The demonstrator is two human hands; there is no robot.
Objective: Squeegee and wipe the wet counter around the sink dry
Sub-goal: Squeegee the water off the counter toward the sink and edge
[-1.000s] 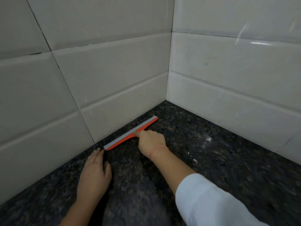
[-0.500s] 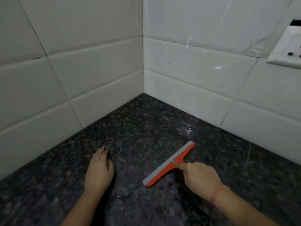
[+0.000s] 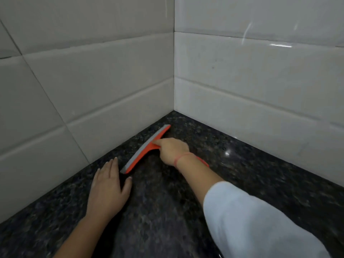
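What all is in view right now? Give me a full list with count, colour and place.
Orange plastic squeegee with grey rubber blade: one, orange and grey, on the counter close to the left wall, near the corner.
Dark speckled granite counter: one, black-grey, fills the lower frame, with small wet glints at right.
Glossy ceramic wall tiles: two walls, off-white, meeting at a corner.
Thin red wrist thread: one, red, on the right wrist.
Pale blue sleeve: one, right arm, lower right.
Left hand: flat on the counter beside the blade's near end.
Right hand: gripping the squeegee handle.
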